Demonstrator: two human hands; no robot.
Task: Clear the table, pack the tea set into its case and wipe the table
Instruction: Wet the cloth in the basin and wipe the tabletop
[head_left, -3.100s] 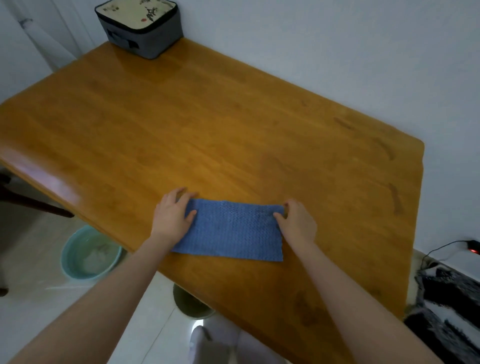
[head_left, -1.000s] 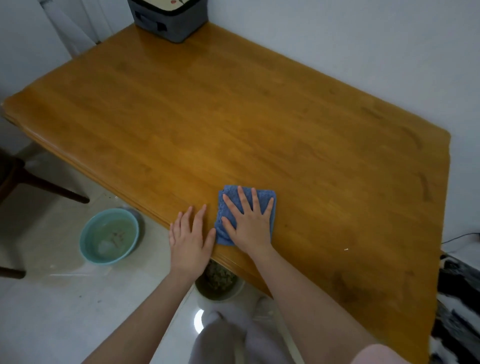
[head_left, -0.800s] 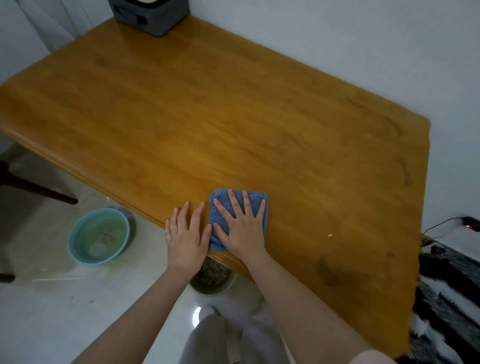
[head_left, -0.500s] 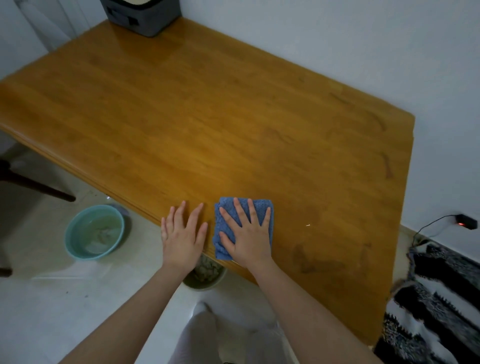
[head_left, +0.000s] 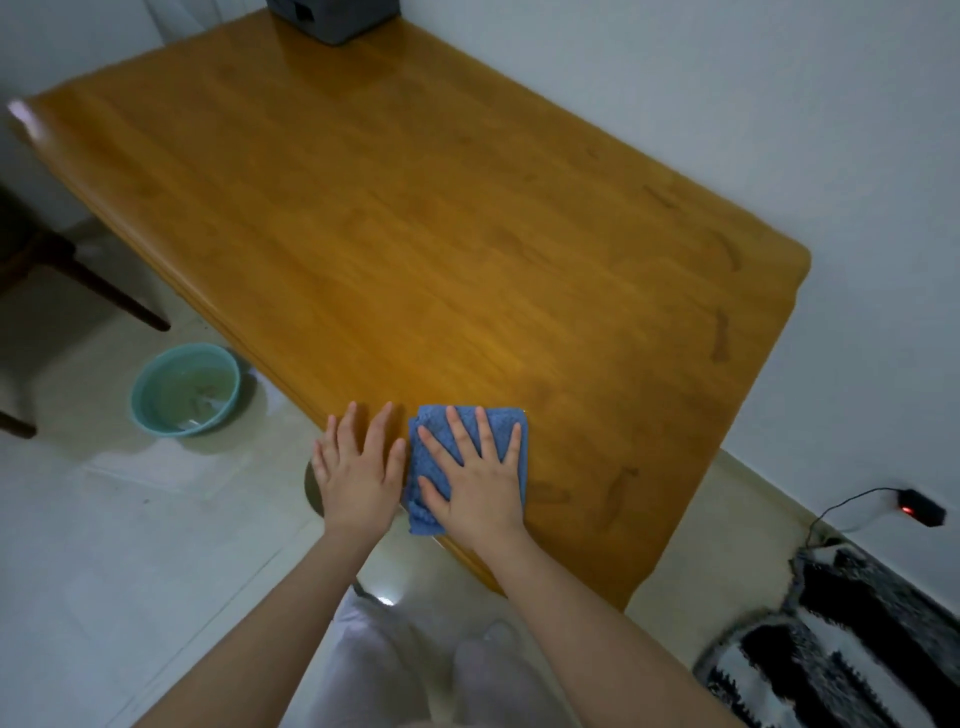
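One folded blue waffle-weave cloth (head_left: 420, 519) lies at the near edge of the honey-coloured wooden table (head_left: 415, 234). It is pinned under the right hand (head_left: 480, 486), whose fingers are straight and fanned wide so the palm bears down on the whole pad, probably to wipe with even pressure. The left hand (head_left: 361, 478) lies just beside the cloth, flat on the table edge with its fingers spread and holding nothing; it looks like a brace for leaning in.

The tabletop carries only a grey zipped fabric case (head_left: 332, 18), closed at the far corner against the white wall, which suggests the packing is done and wiping is the step in hand. Faint darker streaks mark the wood toward the right end.

Below, on pale glossy floor tiles, a round teal plastic basin (head_left: 184, 389) holds water, probably for rinsing. A dark wooden chair leg (head_left: 104, 291) stands to the left, and a black-and-white shaggy rug (head_left: 831, 649) lies to the right.
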